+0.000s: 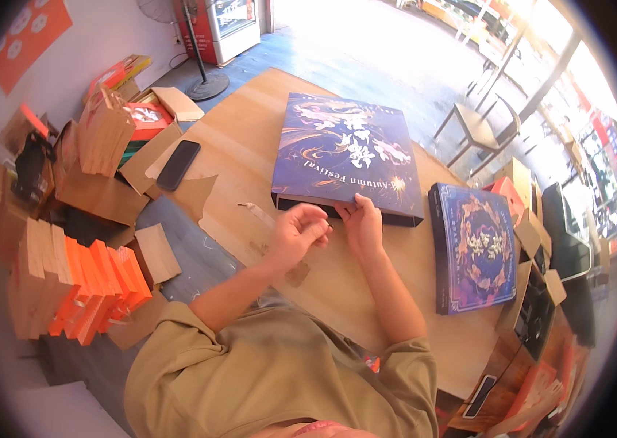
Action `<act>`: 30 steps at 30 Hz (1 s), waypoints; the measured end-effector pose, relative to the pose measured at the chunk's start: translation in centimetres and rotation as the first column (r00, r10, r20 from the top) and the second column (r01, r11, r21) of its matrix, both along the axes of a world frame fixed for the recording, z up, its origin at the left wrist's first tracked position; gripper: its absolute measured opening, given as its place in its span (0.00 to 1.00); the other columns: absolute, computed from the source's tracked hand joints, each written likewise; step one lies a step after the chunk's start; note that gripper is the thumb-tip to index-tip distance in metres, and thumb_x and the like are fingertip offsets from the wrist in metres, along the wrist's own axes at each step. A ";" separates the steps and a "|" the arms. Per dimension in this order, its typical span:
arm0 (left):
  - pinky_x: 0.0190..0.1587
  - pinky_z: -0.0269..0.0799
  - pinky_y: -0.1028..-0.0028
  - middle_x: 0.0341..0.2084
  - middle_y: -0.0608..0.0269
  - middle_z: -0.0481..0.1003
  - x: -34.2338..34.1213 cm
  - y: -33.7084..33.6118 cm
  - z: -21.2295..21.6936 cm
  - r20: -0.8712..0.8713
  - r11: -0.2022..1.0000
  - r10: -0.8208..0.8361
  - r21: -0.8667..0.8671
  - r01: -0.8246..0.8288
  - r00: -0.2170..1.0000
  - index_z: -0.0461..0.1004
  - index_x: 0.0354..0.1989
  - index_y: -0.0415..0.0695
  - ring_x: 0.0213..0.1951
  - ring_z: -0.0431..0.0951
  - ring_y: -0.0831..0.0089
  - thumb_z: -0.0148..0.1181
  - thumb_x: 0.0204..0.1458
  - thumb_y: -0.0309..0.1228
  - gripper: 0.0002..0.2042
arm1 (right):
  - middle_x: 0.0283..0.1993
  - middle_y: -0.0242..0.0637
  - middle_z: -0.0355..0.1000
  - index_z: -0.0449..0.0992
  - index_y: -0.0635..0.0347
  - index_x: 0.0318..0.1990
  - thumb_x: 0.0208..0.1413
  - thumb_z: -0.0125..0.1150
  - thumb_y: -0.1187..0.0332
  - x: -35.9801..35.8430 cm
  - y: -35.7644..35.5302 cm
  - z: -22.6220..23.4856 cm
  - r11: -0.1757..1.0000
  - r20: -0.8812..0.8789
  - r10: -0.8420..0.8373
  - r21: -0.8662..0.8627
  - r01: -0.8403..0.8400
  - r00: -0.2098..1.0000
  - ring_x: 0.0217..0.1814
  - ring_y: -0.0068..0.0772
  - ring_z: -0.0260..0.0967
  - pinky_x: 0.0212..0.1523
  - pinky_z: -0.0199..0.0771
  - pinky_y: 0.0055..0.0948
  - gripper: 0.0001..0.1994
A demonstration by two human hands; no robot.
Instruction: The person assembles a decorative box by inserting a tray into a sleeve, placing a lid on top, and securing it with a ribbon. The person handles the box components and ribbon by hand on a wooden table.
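Note:
A large dark blue-purple gift box (348,142) with gold and white decoration lies on the wooden table in front of me. My right hand (364,225) grips its near edge, with one fingertip on the top face and the other fingers curled at the side. Just left of it, my left hand (299,232) is closed in a pinch close to the box's near side. Whatever lies between those fingertips is too small to make out. A second blue-purple box (475,248), with a round floral design, rests on the table to the right.
A black phone (178,165) lies at the table's left, on cardboard. Opened cartons (100,193) and stacked orange packages (100,285) crowd the left side. More cartons (531,292) and another phone (480,396) are at right. Beyond the table stand a chair (477,130) and a fan base (207,86).

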State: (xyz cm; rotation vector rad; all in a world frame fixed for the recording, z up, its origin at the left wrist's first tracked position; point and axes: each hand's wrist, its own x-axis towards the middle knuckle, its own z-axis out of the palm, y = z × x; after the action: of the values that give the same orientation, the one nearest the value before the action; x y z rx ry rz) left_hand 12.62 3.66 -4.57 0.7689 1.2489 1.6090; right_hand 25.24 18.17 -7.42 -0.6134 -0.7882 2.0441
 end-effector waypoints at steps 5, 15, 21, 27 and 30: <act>0.35 0.79 0.63 0.29 0.55 0.81 -6.9 2.5 6.7 -0.898 0.971 0.005 0.109 0.211 0.439 0.75 0.47 0.42 0.33 0.85 0.62 0.62 0.63 0.22 0.07 | 0.52 0.41 0.79 0.78 0.71 0.51 0.61 0.56 0.78 -0.5 -0.3 -1.8 0.980 0.054 -0.016 0.198 0.005 0.998 0.60 0.35 0.77 0.65 0.75 0.38 0.13; 0.39 0.76 0.53 0.33 0.50 0.83 -6.4 9.4 7.1 -0.980 0.899 -0.148 -0.189 0.394 -0.131 0.75 0.45 0.42 0.38 0.84 0.48 0.57 0.57 0.20 0.09 | 0.53 0.39 0.81 0.78 0.70 0.55 0.63 0.65 0.76 -1.1 -0.3 -2.4 0.931 0.240 -0.183 0.353 0.090 0.953 0.54 0.27 0.79 0.55 0.77 0.30 0.14; 0.40 0.76 0.53 0.32 0.49 0.82 -5.8 9.5 7.9 -0.961 0.901 -0.194 -0.255 0.352 -0.200 0.75 0.44 0.42 0.38 0.84 0.47 0.58 0.56 0.20 0.09 | 0.45 0.35 0.83 0.82 0.70 0.50 0.68 0.61 0.72 -1.0 0.1 -3.0 0.907 0.329 -0.147 0.422 -0.006 0.933 0.45 0.22 0.77 0.47 0.78 0.28 0.10; 0.41 0.76 0.52 0.31 0.47 0.82 -5.6 10.1 7.3 -0.942 0.865 -0.240 -0.317 0.389 -0.233 0.75 0.44 0.42 0.39 0.83 0.45 0.60 0.55 0.21 0.09 | 0.41 0.35 0.83 0.83 0.67 0.50 0.69 0.61 0.70 -1.6 -0.2 -3.6 0.848 0.410 -0.088 0.509 -0.148 0.908 0.38 0.19 0.75 0.40 0.75 0.26 0.11; 0.41 0.78 0.55 0.31 0.46 0.82 -5.8 10.5 6.8 -0.979 0.899 -0.194 -0.200 0.390 -0.057 0.77 0.41 0.40 0.39 0.84 0.46 0.66 0.54 0.26 0.08 | 0.41 0.36 0.84 0.84 0.67 0.50 0.66 0.62 0.71 -1.4 -0.8 -3.2 0.823 0.414 -0.095 0.545 -0.163 0.905 0.39 0.23 0.76 0.42 0.78 0.31 0.11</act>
State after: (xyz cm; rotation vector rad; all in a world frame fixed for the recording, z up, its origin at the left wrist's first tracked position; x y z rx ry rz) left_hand 6.83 14.19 2.20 2.4204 1.6632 0.4980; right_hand 23.80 17.33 -10.63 -0.6990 -1.6093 1.5816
